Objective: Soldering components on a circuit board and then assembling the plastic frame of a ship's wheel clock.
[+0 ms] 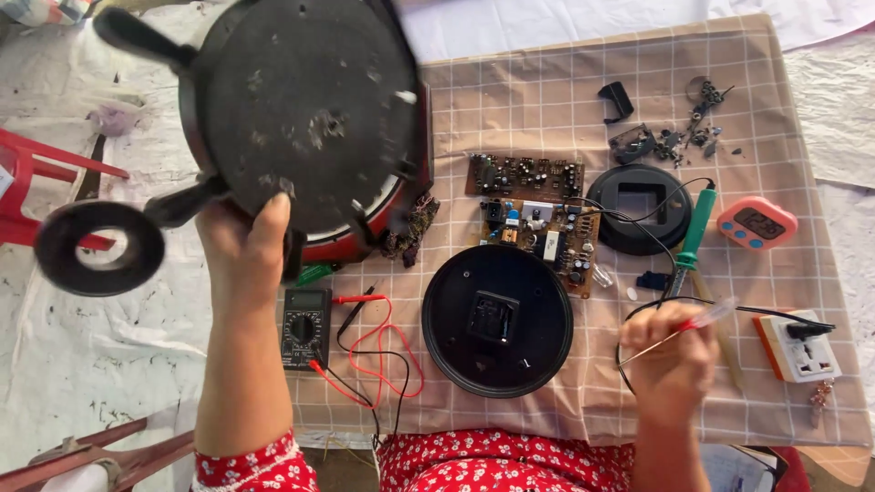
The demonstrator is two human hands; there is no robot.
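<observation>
Left hand [244, 246]: yours, gripping the rim of the black-and-red cooker body [305, 118], tilted up off the checked cloth [547, 100] to bare its underside. Right hand [673, 351]: clenched on a red-handled screwdriver [679, 330], kept ready beside the round black base plate [497, 319].

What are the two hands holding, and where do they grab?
The left hand holds up a round black appliance base by its lower rim. The right hand pinches a thin screwdriver in its fingers, near the red-and-clear handle.
</observation>
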